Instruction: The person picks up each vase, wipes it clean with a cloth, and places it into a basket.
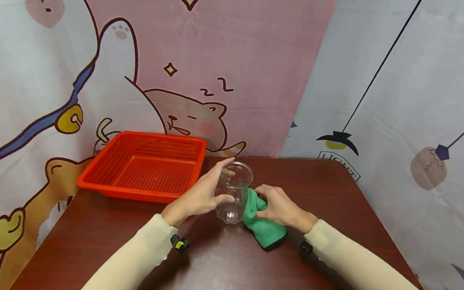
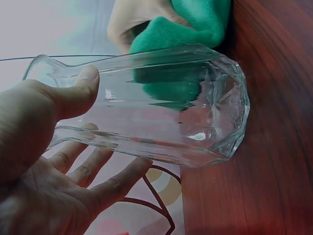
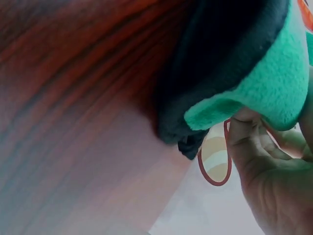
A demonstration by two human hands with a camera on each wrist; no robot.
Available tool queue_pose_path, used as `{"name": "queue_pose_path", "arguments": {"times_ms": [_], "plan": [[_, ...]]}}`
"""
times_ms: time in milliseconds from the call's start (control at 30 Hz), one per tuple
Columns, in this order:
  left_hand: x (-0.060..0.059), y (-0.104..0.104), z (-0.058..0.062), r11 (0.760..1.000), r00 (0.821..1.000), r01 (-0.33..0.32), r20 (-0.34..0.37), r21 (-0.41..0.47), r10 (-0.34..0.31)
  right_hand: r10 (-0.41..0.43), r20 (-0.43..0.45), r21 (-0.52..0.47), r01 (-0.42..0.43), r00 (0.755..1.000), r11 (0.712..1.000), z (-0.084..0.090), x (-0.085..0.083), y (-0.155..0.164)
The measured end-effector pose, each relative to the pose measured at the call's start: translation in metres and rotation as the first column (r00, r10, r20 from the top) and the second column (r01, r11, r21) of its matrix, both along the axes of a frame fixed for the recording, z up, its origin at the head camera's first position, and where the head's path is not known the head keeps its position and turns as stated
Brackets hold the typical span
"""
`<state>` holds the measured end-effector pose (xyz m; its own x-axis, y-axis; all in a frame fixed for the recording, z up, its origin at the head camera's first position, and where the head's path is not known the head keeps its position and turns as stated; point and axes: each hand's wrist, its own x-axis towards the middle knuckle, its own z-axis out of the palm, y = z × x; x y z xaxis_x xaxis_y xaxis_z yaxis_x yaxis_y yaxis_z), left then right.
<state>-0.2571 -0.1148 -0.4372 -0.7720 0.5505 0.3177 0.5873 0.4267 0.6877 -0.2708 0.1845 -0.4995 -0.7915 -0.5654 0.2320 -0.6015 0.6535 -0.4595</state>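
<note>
While I watch through the head camera, my left hand grips a clear glass vase that stands upright on the dark wooden desk, fingers curled round its upper half and thumb near the rim. My right hand pinches a green cloth bunched against the vase's right side, the cloth's lower end lying on the desk. An orange basket sits near the back left corner, well apart from both hands.

From the left wrist camera, the thumb presses on the vase wall and the fingers spread under it; the green cloth touches the far side of the glass.

From the right wrist camera, the fingers curl round a fold of the cloth, which hangs just above the desk.
</note>
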Motion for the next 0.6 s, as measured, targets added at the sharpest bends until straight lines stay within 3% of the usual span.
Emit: {"name": "queue_pose_path", "arguments": {"times_ms": [267, 600], "plan": [[0.0005, -0.0017, 0.0014, 1.0, 1.0, 0.0, 0.004, -0.025, 0.0, -0.013, 0.031, 0.076, 0.011, 0.999, 0.997, -0.0037, 0.0013, -0.0039], [-0.002, -0.002, 0.0003, 1.0, 1.0, -0.003, 0.009, -0.021, 0.003, -0.076, 0.105, 0.052, 0.071, 0.992, 0.996, -0.0052, 0.0023, -0.0046]]}}
